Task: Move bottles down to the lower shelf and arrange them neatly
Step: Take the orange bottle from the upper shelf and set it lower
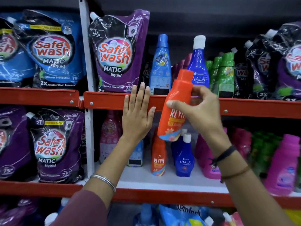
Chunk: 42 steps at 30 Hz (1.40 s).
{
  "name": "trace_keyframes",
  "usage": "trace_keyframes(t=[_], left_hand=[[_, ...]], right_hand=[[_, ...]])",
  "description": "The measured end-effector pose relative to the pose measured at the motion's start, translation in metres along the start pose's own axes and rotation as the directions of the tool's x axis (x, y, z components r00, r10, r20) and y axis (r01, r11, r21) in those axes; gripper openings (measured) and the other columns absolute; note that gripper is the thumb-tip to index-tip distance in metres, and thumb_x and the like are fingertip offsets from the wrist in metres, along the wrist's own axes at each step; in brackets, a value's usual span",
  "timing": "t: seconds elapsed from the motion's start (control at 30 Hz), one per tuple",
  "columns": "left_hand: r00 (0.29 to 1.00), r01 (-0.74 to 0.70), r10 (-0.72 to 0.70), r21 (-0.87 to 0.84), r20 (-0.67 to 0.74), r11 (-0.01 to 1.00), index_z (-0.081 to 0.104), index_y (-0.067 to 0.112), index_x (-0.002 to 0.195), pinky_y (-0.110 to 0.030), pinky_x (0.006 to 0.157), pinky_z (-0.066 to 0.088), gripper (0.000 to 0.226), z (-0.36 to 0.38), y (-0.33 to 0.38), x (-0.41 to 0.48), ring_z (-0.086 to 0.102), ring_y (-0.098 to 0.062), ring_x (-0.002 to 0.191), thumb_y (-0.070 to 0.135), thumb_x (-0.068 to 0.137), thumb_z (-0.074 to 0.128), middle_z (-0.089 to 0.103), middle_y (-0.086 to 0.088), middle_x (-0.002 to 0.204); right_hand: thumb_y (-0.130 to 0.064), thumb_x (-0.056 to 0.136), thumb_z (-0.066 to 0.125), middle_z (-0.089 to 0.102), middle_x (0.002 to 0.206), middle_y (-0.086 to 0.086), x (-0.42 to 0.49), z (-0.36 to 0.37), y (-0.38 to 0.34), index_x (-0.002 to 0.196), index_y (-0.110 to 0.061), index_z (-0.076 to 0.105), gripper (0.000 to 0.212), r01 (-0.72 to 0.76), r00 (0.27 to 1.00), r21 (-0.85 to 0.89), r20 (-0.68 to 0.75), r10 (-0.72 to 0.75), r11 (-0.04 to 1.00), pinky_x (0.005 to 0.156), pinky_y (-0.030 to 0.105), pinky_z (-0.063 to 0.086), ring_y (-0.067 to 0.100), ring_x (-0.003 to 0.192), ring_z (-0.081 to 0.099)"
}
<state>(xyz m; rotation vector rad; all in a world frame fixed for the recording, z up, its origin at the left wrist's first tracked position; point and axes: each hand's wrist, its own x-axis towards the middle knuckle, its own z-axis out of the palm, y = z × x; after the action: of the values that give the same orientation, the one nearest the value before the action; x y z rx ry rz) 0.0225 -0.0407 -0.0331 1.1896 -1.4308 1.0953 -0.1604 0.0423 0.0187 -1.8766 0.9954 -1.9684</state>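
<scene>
My right hand [195, 110] grips an orange Revive bottle [175, 101], tilted, in front of the red edge of the upper shelf [110, 100]. My left hand [138, 113] lies flat and open against that edge, holding nothing. On the upper shelf stand a light blue bottle [160, 66] and a dark blue Ujala bottle [198, 62]. The lower shelf [162, 181] carries a second orange Revive bottle [158, 157] and a small blue Ujala bottle [184, 159], side by side.
Safewash pouches [118, 53] fill the left of both shelves, and more sit at the upper right. Green bottles [224, 74] stand right of the Ujala bottle. Pink bottles [283, 163] occupy the lower shelf's right. A white upright post [88, 66] divides the shelving.
</scene>
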Motion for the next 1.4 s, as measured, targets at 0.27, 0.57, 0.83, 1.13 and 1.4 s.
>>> trace_keyframes(t=[0.27,0.57,0.83,1.13,1.4], left_hand=[[0.999,-0.043,0.043,0.022,-0.015,0.999,0.022,0.014,0.151,-0.041,0.12,-0.002,0.057,0.001,-0.002,-0.001,0.012,-0.027,0.148,0.041,0.101,0.026,0.024,-0.01,0.159],[0.996,-0.055,0.057,0.029,-0.064,0.998,0.024,0.013,0.15,-0.043,0.12,-0.001,0.056,0.007,-0.003,-0.001,0.016,-0.031,0.146,0.041,0.101,0.027,0.029,-0.012,0.156],[0.996,-0.051,0.052,0.024,-0.067,0.998,0.022,0.014,0.15,-0.044,0.12,0.0,0.056,0.008,-0.003,-0.001,0.015,-0.031,0.146,0.042,0.101,0.025,0.029,-0.012,0.156],[0.999,-0.024,0.024,-0.003,-0.027,1.0,0.022,0.014,0.15,-0.044,0.12,-0.002,0.056,0.004,0.0,-0.001,0.014,-0.03,0.147,0.038,0.1,0.029,0.027,-0.011,0.158],[0.999,0.038,-0.038,-0.018,0.034,0.999,0.015,0.015,0.152,-0.048,0.12,-0.001,0.06,-0.001,0.024,0.002,0.007,-0.026,0.149,0.038,0.099,0.031,0.018,-0.009,0.161]], right_hand=[[-0.044,0.055,0.081,0.065,0.105,-0.002,-0.061,0.026,0.08,0.107,-0.022,0.057,0.062,0.025,0.992,-0.221,0.125,0.003,0.975,0.081,0.042,0.054,0.017,0.092,0.063],[-0.039,0.06,0.083,0.057,0.104,0.002,-0.094,0.061,0.157,0.108,-0.017,0.053,0.061,-0.151,0.95,-0.307,0.217,0.224,0.94,0.079,0.032,0.048,0.02,0.093,0.058],[-0.037,0.062,0.083,0.06,0.114,0.006,-0.102,0.072,0.176,0.12,-0.013,0.052,0.07,-0.199,0.922,-0.36,0.246,0.298,0.911,0.081,0.028,0.046,0.02,0.1,0.057],[-0.04,0.068,0.08,0.051,0.121,0.005,-0.105,0.064,0.175,0.126,-0.017,0.043,0.072,-0.186,0.892,-0.359,0.328,0.31,0.915,0.088,0.033,0.048,0.022,0.108,0.055],[-0.036,0.08,0.07,0.062,0.095,-0.012,-0.061,0.009,0.116,0.102,-0.03,0.056,0.027,0.109,0.994,-0.055,-0.012,-0.11,0.993,0.067,0.012,0.05,0.004,0.091,0.062]])
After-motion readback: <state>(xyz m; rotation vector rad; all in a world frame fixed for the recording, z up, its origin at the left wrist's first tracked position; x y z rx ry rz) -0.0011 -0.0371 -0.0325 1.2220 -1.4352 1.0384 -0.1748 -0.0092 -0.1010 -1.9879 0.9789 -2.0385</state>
